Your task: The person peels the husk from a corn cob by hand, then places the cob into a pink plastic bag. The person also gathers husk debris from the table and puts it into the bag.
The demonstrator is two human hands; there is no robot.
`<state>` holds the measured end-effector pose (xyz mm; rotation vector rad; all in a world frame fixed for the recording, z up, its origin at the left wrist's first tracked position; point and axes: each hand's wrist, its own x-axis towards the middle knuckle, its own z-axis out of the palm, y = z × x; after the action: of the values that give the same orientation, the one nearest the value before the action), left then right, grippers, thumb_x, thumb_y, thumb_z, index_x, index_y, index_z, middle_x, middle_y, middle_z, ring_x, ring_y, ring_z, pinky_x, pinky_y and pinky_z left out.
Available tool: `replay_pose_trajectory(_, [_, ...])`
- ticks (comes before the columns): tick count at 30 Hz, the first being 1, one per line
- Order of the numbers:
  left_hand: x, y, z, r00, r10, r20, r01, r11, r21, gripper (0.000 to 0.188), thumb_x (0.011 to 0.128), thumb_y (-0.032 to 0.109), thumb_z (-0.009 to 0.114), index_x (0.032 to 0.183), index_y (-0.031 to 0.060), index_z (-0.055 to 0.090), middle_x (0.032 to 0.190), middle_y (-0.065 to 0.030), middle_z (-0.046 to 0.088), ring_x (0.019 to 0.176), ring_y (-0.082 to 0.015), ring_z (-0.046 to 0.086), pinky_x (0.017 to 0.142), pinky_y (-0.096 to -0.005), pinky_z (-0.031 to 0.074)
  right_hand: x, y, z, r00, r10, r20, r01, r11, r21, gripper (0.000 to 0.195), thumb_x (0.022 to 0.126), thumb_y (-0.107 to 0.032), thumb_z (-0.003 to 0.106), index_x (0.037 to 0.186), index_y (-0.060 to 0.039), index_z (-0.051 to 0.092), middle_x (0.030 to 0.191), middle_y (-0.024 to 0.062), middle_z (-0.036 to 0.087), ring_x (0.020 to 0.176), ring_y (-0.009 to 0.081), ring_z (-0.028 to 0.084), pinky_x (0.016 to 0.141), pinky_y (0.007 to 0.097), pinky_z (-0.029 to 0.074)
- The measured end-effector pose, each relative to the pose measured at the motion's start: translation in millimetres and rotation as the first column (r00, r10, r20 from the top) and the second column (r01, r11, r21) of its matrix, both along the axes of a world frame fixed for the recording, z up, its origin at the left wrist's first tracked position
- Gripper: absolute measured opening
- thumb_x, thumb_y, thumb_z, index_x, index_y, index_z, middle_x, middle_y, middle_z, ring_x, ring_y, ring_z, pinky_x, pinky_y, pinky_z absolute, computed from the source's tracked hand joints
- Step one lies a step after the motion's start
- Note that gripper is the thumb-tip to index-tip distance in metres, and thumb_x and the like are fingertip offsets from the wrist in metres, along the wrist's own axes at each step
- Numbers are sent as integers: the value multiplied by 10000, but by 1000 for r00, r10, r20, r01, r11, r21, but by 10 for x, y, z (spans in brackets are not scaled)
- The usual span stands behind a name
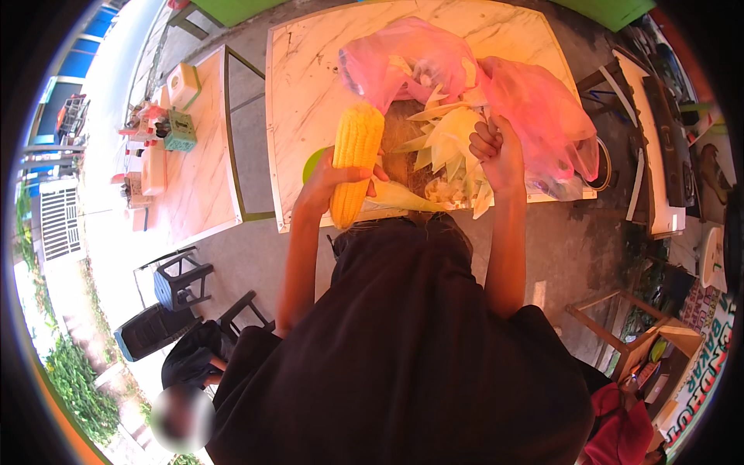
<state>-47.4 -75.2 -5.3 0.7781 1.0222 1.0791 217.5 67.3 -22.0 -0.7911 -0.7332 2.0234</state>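
Observation:
My left hand point(325, 183) is wrapped around the lower part of a husked yellow corn cob point(359, 145), which stands nearly upright in the view. To the right, above a heap of pale corn husks point(450, 139), my right hand point(497, 148) is raised with its fingers curled in. Nothing shows clearly between those fingers; any fine silk there is too small to make out. A pale husk-covered piece point(401, 196) lies near the table's front edge, by my left fingers. Brown corn silk point(404, 119) spreads between the cob and the husks.
Pink plastic bags point(535, 122) lie behind and right of the husks on the marble-patterned table point(302, 70). A green round object point(314, 165) is partly hidden by my left hand. Another table point(203, 174) holds condiments. Stools point(180, 282) and a person point(195, 354) are at lower left.

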Motion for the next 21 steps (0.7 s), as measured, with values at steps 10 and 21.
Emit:
replay_pose_trajectory(10, [192, 451, -188, 679, 399, 616, -483, 875, -35, 587, 805, 417, 576, 1186, -23, 498, 1143, -246, 596, 997, -328, 607, 857, -466, 485, -383, -166, -568, 255, -675, 693, -531, 501, 684, 606, 894, -516, 559, 1297, -63, 546, 1345, 231, 458, 1285, 351, 412, 1050, 430, 325])
replay_pose_trajectory(21, [255, 654, -283, 522, 675, 521, -745, 658, -108, 556, 816, 451, 511, 1169, 27, 447, 1310, -161, 492, 1275, -297, 426, 1008, -505, 311, -584, -604, -195, 659, 15, 752, -573, 657, 489, 378, 877, -274, 693, 1076, 39, 618, 596, -23, 534, 484, 69, 433, 454, 241, 332])
